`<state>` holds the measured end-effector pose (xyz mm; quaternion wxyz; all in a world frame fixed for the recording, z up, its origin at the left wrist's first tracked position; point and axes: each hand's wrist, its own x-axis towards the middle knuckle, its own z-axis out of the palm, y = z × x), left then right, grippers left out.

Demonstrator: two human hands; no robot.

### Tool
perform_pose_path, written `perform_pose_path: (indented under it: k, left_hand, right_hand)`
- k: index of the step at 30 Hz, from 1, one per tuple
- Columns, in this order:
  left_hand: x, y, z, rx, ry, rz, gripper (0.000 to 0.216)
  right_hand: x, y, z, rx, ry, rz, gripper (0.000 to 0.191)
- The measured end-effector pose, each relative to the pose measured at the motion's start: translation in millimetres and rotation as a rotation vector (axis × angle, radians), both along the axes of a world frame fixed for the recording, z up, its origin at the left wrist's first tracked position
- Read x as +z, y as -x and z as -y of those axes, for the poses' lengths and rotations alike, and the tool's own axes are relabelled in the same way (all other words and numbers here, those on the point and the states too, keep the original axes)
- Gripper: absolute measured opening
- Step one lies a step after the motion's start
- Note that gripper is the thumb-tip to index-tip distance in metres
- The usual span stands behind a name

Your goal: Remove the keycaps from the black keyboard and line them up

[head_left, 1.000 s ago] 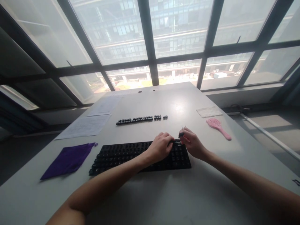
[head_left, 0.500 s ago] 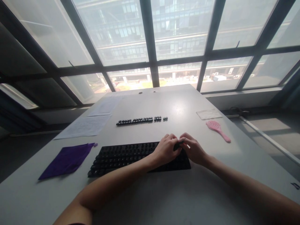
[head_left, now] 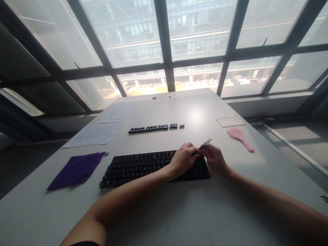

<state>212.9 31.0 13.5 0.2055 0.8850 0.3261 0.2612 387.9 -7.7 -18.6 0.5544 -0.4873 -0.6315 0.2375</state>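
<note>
A black keyboard (head_left: 143, 165) lies on the white table (head_left: 179, 212) in front of me. My left hand (head_left: 183, 160) rests curled over the keyboard's right end, its fingertips meeting my right hand. My right hand (head_left: 215, 159) is closed on a small keycap puller (head_left: 206, 144), whose wire tip points up and to the right. Whether a keycap sits in the puller is too small to tell. A row of removed black keycaps (head_left: 153, 128) is lined up farther back on the table.
A purple cloth (head_left: 77, 169) lies left of the keyboard. Paper sheets (head_left: 96, 134) lie at the back left. A pink hairbrush (head_left: 241, 138) and a white cloth (head_left: 230, 121) are at the right. Large windows stand behind the table's far edge.
My right hand dropped to the keyboard's right end beside my left hand, then tilted the puller so its tip points up to the right. The view shifted slightly.
</note>
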Motion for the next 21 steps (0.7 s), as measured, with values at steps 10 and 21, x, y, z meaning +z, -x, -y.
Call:
perform_pose_path:
  k: [10, 21]
  left_hand:
    - [0.4, 3, 5, -0.054, -0.057, 0.147, 0.019]
    - [12.9, 2, 12, -0.092, -0.232, -0.008, 0.015]
  right_hand:
    - [4.4, 4, 4, -0.021, -0.118, 0.034, 0.016]
    - [14.7, 12, 9, -0.108, 0.067, -0.202, 0.025]
